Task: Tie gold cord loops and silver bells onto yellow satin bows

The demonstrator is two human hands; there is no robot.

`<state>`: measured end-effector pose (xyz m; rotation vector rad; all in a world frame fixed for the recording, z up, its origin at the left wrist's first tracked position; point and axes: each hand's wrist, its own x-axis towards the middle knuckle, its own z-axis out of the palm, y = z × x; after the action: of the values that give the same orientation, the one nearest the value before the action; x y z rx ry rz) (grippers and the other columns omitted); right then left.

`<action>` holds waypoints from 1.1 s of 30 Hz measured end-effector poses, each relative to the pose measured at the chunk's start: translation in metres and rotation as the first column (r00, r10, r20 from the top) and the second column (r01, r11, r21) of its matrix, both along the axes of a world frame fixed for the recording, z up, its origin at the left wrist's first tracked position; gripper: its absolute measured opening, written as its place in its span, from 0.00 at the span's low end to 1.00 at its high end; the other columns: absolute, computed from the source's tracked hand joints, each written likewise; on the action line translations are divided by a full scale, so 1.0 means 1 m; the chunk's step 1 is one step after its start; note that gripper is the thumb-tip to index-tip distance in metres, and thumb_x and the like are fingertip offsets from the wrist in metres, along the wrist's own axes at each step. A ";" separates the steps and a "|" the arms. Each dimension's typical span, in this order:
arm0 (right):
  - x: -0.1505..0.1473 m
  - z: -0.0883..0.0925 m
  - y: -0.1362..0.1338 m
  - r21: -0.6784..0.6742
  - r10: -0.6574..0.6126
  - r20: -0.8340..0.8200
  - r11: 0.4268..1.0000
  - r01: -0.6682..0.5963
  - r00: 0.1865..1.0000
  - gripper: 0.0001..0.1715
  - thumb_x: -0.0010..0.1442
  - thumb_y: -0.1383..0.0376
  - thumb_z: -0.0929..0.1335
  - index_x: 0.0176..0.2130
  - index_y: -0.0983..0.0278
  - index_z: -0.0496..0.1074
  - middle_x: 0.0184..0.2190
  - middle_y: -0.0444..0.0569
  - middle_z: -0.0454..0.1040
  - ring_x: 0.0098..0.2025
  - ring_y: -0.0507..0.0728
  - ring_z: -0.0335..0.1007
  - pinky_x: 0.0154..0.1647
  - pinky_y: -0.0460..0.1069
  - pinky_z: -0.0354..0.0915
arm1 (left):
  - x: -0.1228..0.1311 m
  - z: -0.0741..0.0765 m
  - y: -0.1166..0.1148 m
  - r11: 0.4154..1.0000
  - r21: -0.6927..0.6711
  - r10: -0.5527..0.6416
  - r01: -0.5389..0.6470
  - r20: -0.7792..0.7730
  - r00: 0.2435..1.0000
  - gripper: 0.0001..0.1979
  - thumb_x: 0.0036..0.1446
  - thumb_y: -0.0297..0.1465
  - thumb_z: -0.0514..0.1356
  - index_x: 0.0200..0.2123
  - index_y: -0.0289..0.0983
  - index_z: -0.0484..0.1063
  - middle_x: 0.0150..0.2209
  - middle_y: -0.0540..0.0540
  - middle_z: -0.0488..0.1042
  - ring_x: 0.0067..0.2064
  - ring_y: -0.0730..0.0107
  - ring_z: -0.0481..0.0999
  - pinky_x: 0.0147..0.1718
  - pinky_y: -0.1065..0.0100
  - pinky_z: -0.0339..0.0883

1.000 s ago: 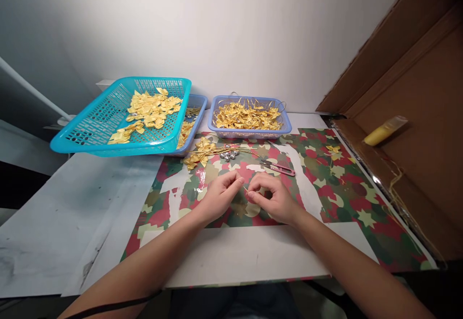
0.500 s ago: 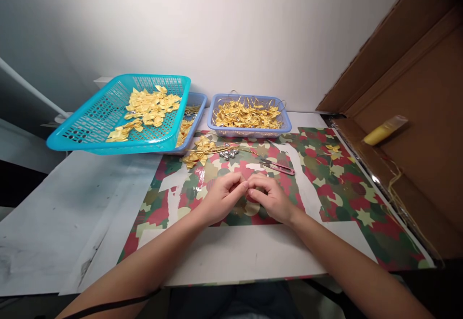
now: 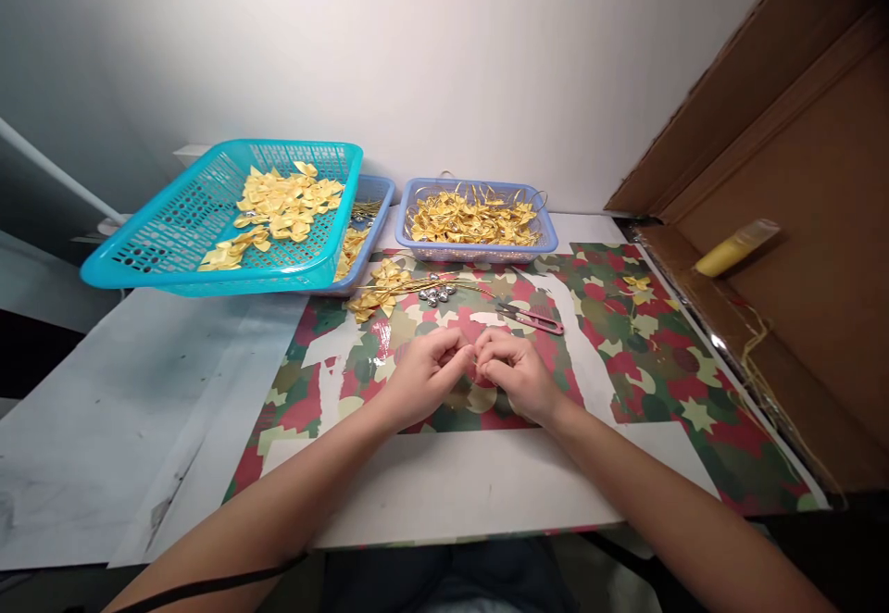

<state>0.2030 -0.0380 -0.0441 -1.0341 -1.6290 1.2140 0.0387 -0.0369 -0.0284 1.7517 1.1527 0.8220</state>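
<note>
My left hand (image 3: 431, 372) and my right hand (image 3: 518, 372) meet fingertip to fingertip over the patterned sheet. Both are closed in a pinch, and what lies between them is too small and covered to name; a faint golden trace shows there. Just beyond them are several silver bells (image 3: 436, 294), gold cords (image 3: 458, 284) and a pile of yellow ribbon bows (image 3: 381, 287). Pink-handled thread snips (image 3: 532, 319) lie beyond my right hand.
A turquoise basket (image 3: 167, 275) of yellow bows rests tilted over a blue basket (image 3: 379, 224) at the left. Another blue basket (image 3: 479, 252), full of bows with cords, stands at the back. A cardboard wall (image 3: 784, 159) with a yellow tube (image 3: 736, 249) borders the right.
The hands stay together, with the fingertips shifted slightly and a small gap showing between them. The whole view has moved a little; the other things lie as before.
</note>
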 end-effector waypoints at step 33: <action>0.002 -0.004 0.000 0.294 -0.108 0.285 0.956 0.021 0.952 0.12 0.47 0.72 0.65 0.16 0.63 0.64 0.23 0.43 0.65 0.30 0.53 0.58 0.39 0.53 0.56 | -0.019 -0.005 0.014 0.887 0.224 -0.257 0.403 -0.486 0.835 0.21 0.65 0.32 0.48 0.19 0.36 0.55 0.17 0.54 0.57 0.28 0.69 0.57 0.39 0.62 0.49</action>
<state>0.2051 -0.0382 -0.0479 -1.1110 -1.9203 0.7703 0.0201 -0.0232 -0.0331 2.4230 0.9789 0.4100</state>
